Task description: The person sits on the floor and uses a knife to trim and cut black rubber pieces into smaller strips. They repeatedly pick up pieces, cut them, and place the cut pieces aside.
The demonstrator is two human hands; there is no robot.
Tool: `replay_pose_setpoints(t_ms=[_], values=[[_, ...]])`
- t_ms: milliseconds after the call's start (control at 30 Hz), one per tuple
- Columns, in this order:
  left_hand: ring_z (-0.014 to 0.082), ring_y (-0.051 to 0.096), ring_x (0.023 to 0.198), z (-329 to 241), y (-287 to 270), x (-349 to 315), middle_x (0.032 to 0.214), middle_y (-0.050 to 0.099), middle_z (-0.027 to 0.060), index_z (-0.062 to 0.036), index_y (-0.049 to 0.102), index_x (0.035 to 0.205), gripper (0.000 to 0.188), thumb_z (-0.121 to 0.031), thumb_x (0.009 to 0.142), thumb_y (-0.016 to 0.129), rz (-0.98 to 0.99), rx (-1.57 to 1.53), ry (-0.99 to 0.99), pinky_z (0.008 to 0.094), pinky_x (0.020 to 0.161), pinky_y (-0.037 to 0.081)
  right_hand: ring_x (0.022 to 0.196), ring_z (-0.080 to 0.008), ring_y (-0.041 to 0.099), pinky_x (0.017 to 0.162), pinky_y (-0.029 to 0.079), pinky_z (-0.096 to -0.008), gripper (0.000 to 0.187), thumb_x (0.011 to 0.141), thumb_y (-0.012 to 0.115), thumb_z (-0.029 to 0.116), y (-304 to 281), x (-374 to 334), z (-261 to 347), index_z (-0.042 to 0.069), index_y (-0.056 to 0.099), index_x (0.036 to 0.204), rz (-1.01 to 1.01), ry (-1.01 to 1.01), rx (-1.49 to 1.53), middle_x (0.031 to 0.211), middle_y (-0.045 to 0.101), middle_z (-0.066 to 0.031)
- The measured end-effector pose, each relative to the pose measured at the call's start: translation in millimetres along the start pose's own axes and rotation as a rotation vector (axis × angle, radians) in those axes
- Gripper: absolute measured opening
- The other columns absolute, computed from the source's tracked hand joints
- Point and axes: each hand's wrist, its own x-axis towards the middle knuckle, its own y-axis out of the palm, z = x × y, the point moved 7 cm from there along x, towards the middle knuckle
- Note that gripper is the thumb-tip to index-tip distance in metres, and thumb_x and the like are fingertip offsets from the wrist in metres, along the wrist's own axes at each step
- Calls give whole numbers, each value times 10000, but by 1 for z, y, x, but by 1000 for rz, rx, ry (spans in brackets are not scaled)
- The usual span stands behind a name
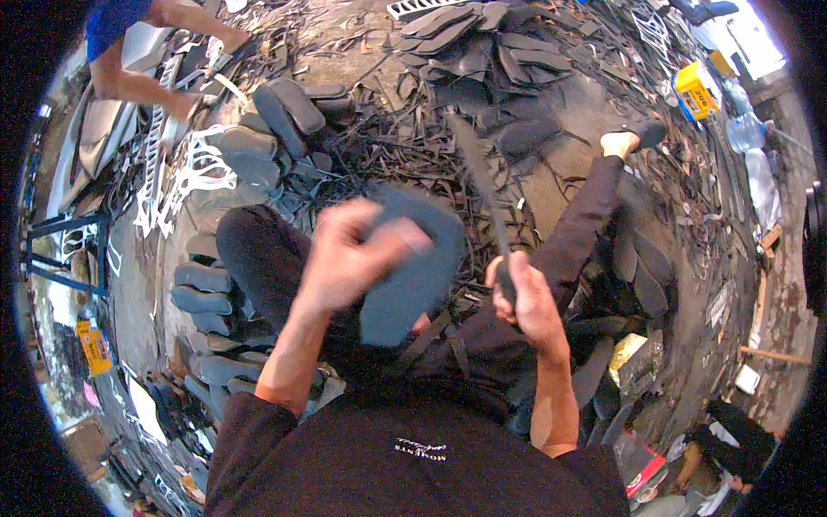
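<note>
A flat blue-grey shoe sole (412, 289) is over my lap, its upper end smeared by motion. My left hand (349, 258) grips it at its left side, the thumb lying across its face; the fingers are blurred. My right hand (530, 302) is closed around the dark handle of a long knife (493, 198). The blade points up and away from me, blurred, to the right of the sole and apart from it. My legs are spread, with dark trimmed strips lying on the ground between and beyond them.
Dark soles lie in piles at the far side (482, 43), left of my knee (202, 289) and by my right leg. White cut-out sheets (207, 164) lie at left. Another person's bare legs (129, 86) are at far left. Yellow boxes (696, 90) and a plastic bottle (745, 133) stand right.
</note>
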Motion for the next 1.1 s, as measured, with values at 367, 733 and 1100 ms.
replay_pose_setpoints(t_ms=[367, 733, 1100], values=[[225, 689, 1142, 69, -13, -58, 1367, 675, 54, -146, 666, 1392, 514, -63, 898, 783, -779, -707, -335, 410, 981, 553, 560, -79, 435, 520, 340, -291, 439, 1156, 446, 416, 76, 7, 14, 48, 593, 964, -171, -366, -329, 643, 482, 4], [95, 683, 905, 56, 15, -76, 1047, 727, -52, -167, 684, 1213, 442, -447, 916, 854, -873, -970, -412, 298, 715, 529, 565, -368, 585, 549, 426, -457, 420, 1120, 510, 439, 91, -33, -28, 41, 615, 1037, -143, -287, -560, 661, 545, -184], [109, 661, 671, 66, -7, -110, 926, 724, 8, -78, 695, 1138, 346, -305, 929, 851, -761, -856, -448, 267, 492, 473, 726, -509, 584, 696, 498, -501, 569, 1105, 507, 535, 155, 79, 42, -13, 654, 1065, 159, -288, -341, 799, 617, -284]])
